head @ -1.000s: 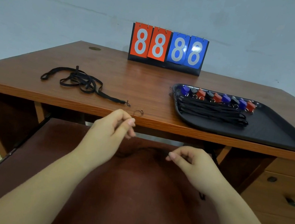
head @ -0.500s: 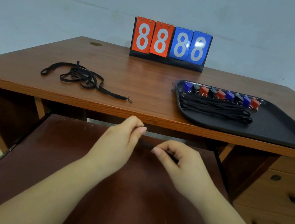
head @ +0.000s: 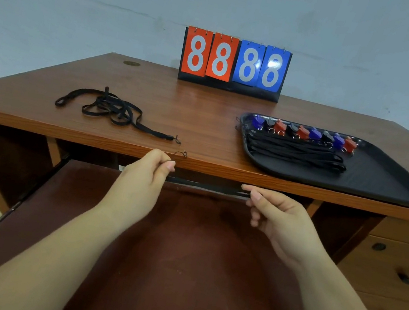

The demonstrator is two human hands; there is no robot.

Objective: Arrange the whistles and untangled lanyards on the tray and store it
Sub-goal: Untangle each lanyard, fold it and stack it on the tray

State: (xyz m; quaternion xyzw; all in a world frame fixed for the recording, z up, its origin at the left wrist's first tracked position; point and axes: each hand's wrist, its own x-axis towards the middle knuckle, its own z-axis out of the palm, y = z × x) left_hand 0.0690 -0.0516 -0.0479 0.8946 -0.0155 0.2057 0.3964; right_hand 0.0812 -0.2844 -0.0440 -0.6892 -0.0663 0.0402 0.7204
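Observation:
A black lanyard [head: 207, 186] is stretched flat between my two hands, just below the desk's front edge. My left hand [head: 145, 181] pinches its looped end, whose thin cord loop [head: 181, 154] sticks up over the edge. My right hand [head: 273, 213] pinches the strap's other end. On the right of the desk lies a black tray [head: 384, 181] with a row of red, blue and black whistles [head: 303, 132] along its far rim and several straightened lanyards [head: 294, 151] in front of them. A tangled bunch of lanyards [head: 113, 110] lies on the desk's left.
A flip scoreboard [head: 234, 64] showing 8888 stands at the back of the wooden desk [head: 206, 106]. A pulled-out keyboard shelf [head: 153, 255] lies under my arms. Drawers [head: 401, 271] are at the right.
My hands came together half a second ago and have now drawn apart, pulling the lanyard taut. Both have risen toward the desk edge.

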